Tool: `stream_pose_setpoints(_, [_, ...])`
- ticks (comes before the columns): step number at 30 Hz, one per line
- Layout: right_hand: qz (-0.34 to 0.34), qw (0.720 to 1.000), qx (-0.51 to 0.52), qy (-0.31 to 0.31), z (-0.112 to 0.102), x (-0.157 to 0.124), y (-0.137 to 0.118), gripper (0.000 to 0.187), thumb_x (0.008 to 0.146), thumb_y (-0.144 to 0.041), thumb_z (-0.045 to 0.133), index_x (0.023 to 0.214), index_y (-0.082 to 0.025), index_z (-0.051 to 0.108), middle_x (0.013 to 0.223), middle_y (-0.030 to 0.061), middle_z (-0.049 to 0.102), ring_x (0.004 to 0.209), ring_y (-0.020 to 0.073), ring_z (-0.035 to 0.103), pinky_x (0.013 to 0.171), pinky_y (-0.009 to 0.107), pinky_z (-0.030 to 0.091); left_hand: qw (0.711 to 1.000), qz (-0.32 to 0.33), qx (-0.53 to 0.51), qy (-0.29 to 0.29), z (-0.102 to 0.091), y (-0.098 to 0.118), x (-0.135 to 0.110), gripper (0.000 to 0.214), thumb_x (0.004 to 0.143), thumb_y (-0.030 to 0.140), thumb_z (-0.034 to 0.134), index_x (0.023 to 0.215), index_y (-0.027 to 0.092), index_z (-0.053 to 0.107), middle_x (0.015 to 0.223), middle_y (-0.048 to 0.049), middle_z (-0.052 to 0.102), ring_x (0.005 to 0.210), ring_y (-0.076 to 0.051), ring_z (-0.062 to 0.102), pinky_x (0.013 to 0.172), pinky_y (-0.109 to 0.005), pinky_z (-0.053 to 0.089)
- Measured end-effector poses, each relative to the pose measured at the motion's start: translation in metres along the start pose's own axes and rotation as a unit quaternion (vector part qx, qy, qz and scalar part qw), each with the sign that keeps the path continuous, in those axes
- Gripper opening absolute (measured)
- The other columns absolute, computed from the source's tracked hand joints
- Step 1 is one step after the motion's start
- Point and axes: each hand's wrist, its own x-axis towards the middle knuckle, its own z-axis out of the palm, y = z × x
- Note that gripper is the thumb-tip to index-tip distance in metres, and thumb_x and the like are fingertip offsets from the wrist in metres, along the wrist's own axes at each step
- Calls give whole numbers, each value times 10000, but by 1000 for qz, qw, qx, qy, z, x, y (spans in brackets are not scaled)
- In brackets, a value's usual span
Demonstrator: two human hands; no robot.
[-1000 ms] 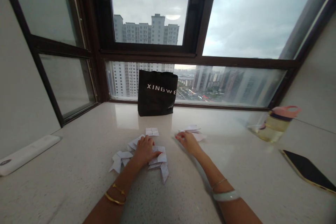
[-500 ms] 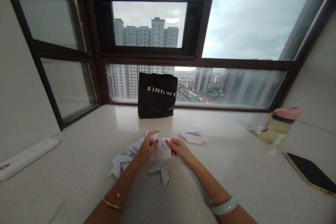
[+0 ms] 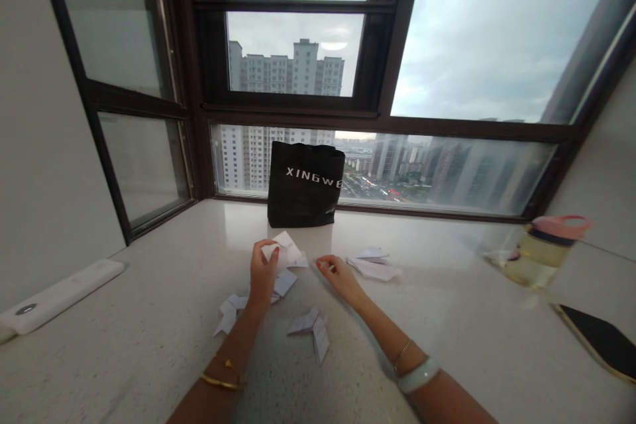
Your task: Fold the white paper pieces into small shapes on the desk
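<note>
the person's two bare hands work above a pale speckled surface [image 3: 163, 344] before a brown-framed window [image 3: 298, 118]. the left hand [image 3: 262, 270] is closed in a pinch, thumb against fingers, on a folded white paper [image 3: 285, 244], which is raised and tilted just left of the middle of the view, in front of a black bag [image 3: 304, 189] with white lettering. the right hand [image 3: 338, 275] is apart from that paper, its fingers loosely curled and the tips near the thumb; no paper shows between them, though whether they meet cannot be told. just beyond the right hand, toward the right, lie folded strips [image 3: 375, 269]. beside and partly behind the left hand are further folded pieces [image 3: 284, 282], and left of its wrist a pointed paper cluster [image 3: 229, 313]. nearer the person, between the forearms, lies a three-armed paper form [image 3: 314, 330], touched by neither hand. at far right stand a bottle [image 3: 539, 255] with a pink lid and, lying nearer, a dark phone [image 3: 599, 338]; at far left lies a long white device [image 3: 69, 291]
</note>
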Motion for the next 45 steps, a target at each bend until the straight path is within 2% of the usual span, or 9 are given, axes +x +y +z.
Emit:
stream_pose_setpoints(2, [-55,989,-138,-19,5,10,-6,197,749,-240,519,909,-160,600,929,86,608,878,192,534,764,314,393,998,-1,17,55,-6,-4,7,245,768,296,407,949,177,522,905,-33,573,737,-146,529,653,-252,430])
stream_pose_setpoints(5, [-113,950,-280,-74,18,22,-18,249,745,-229,543,981,-163,589,1029,110,600,994,230,498,813,334,361,997,19,38,64,-9,-12,12,294,793,291,351,973,168,547,1000,-54,582,860,-174,539,718,-270,432])
stream_pose_setpoints(10, [-110,927,-347,-96,32,28,-30,228,816,-150,407,866,-135,628,881,140,647,886,216,563,773,323,363,992,36,113,34,-9,-18,10,346,804,277,322,1036,168,555,984,-48,607,851,-168,555,686,-261,441])
stream_pose_setpoints(16, [-44,975,-204,79,1,11,-25,300,837,-220,345,921,-161,627,895,97,647,783,186,577,684,274,405,999,-23,30,-14,-2,-11,6,310,761,246,404,1008,159,569,872,-34,620,669,-125,549,552,-214,428])
stream_pose_setpoints(21, [-117,977,-54,170,-25,-19,-28,316,827,-259,355,962,-151,619,754,63,587,625,150,526,594,255,421,991,-46,-33,-122,11,-7,-5,292,714,216,478,981,140,569,849,-40,623,665,-120,552,551,-205,433])
stream_pose_setpoints(25, [-197,969,-48,144,-18,-37,-32,342,819,-206,365,1088,-208,577,759,42,522,647,141,504,610,254,435,978,-40,-44,-199,14,-5,-15,336,690,259,539,1003,137,555,851,-47,629,701,-137,567,577,-219,442])
stream_pose_setpoints(30, [-223,962,-43,150,-11,-42,-33,391,816,-157,361,1155,-256,529,781,35,481,666,136,494,617,252,446,980,-31,-25,-197,12,-9,-14,292,705,323,519,934,155,590,789,-18,625,659,-128,553,581,-229,439])
stream_pose_setpoints(39, [-247,956,-102,119,-10,-44,-33,399,804,-131,383,1122,-293,560,830,45,471,688,140,469,644,280,443,932,-131,-185,-283,15,0,-19,468,679,395,511,1061,130,568,818,-54,658,687,-150,600,621,-259,465])
stream_pose_setpoints(45, [-257,954,-124,94,-7,-41,-29,389,786,-91,406,1052,-287,610,837,55,476,741,162,449,666,294,433,950,-79,-150,-261,13,1,-18,441,609,265,587,1029,132,594,818,-42,672,781,-188,600,675,-280,471])
